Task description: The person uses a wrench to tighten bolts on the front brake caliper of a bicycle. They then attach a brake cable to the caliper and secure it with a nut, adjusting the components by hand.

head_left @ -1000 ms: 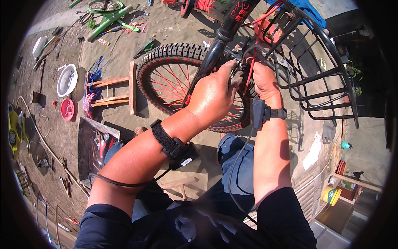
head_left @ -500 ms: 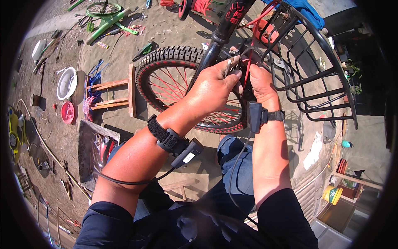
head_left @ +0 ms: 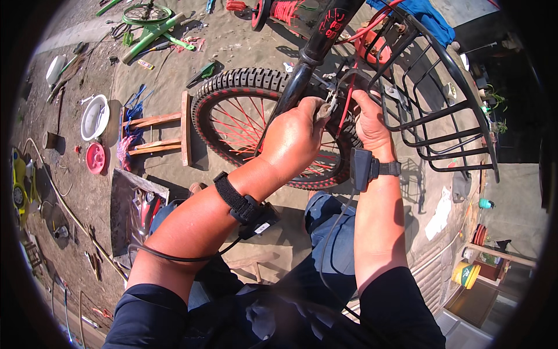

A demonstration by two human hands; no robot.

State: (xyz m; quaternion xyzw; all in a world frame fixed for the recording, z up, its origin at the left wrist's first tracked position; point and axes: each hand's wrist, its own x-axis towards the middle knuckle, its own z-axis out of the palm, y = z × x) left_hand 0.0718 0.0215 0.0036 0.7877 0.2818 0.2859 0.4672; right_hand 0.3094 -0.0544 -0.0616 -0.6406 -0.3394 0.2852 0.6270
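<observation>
A bicycle's front wheel (head_left: 244, 78) has a knobby black tire, a red-patterned rim and red spokes. It stands under a black fork (head_left: 295, 87). My left hand (head_left: 293, 132) is closed at the fork, its thumb and fingertips pinching a silvery brake arm (head_left: 332, 98) beside the tire. My right hand (head_left: 372, 125) is on the other side of the tire, thumb raised near the brake; its other fingers are mostly hidden. Between my hands a thin red cable (head_left: 350, 93) hangs down past the brake. A black wire basket (head_left: 442, 125) juts out right of my right hand.
A small wooden stool (head_left: 185, 128) lies on its side left of the wheel. Farther left are a white basin (head_left: 95, 117), a pink bowl (head_left: 95, 157) and a toolbox (head_left: 122, 215). A yellow bucket (head_left: 465, 273) stands at lower right. Each forearm wears a strapped device with a cord.
My left hand has moved down and slightly left, turning knuckles-up and uncovering the silvery brake parts. My right thumb has lifted away from the red cable. The fork has shifted slightly.
</observation>
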